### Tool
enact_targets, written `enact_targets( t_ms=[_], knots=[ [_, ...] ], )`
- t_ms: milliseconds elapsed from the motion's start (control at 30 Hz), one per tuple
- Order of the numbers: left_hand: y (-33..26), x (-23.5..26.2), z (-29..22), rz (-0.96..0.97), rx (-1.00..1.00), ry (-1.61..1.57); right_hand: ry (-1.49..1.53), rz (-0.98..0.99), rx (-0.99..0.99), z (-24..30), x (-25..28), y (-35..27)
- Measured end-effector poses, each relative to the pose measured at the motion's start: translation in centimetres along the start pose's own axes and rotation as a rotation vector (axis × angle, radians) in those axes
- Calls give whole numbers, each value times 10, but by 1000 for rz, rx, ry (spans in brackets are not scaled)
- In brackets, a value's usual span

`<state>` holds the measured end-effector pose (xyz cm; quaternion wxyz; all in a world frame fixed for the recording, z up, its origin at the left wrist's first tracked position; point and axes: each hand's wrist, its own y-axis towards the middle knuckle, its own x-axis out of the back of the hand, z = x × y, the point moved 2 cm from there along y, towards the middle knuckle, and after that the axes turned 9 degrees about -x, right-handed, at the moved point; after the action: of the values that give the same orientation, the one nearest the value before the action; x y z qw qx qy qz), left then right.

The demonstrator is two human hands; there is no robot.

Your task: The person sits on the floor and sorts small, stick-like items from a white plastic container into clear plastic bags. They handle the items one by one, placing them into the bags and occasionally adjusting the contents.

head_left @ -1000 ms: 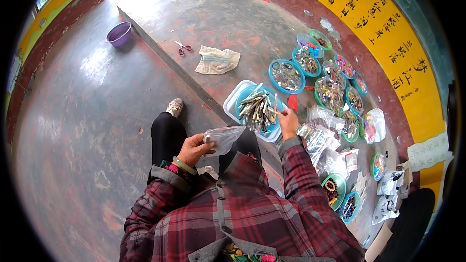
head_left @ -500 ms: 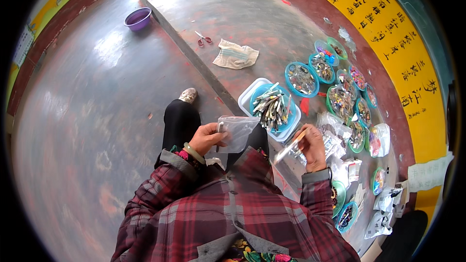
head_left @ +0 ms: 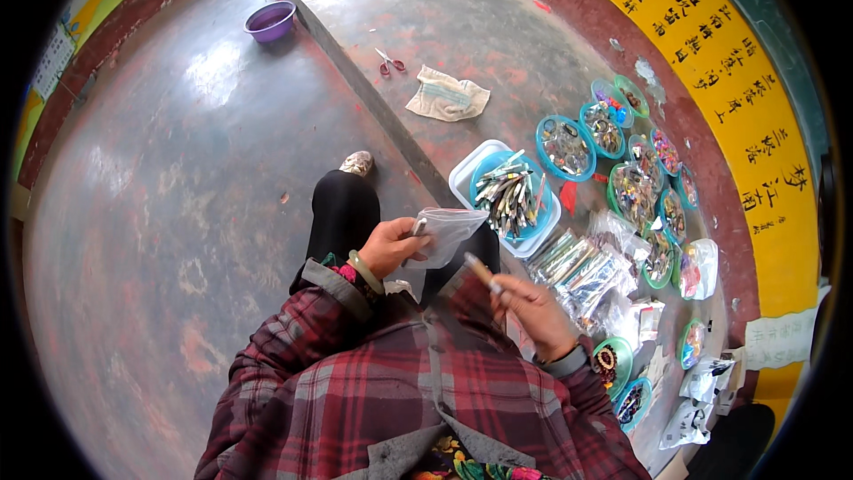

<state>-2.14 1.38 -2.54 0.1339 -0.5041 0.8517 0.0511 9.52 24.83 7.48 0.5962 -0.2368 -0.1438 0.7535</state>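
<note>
My left hand (head_left: 388, 246) is closed on a clear plastic bag (head_left: 450, 233), with a short slim pen-like stick (head_left: 418, 228) also between thumb and fingers. In my right hand (head_left: 533, 309) is a tan pen (head_left: 481, 272) with pale ends, pinched near one end and slanting up toward the bag but apart from it. Just beyond the hands, a blue basin (head_left: 484, 168) heaped with pens (head_left: 510, 197) sits in a white tray (head_left: 462, 172). Packed clear bags of slim sticks (head_left: 573, 271) lie right of my right hand.
Several basins of small parts, such as a blue basin (head_left: 540, 153), stand to the right. Further ahead lie a beige cloth (head_left: 451, 96) and red-handled scissors (head_left: 388, 62). A purple basin (head_left: 269, 22) stands far left, near a dark floor strip (head_left: 355, 93). White packages (head_left: 698, 268) lie far right.
My right hand has moved left from above the packed bags, and its pen now points up-left toward the plastic bag. My left hand keeps its hold. The whole view has shifted slightly.
</note>
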Motion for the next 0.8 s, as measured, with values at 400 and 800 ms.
enact_targets(
  t_ms=[400,800],
  knots=[
    [-3,-9,2,158,-52,258,-859,-268,551,81,22,23],
    [-6,-9,4,230,-57,186,-1009,-115,619,86,3,45]
  ],
)
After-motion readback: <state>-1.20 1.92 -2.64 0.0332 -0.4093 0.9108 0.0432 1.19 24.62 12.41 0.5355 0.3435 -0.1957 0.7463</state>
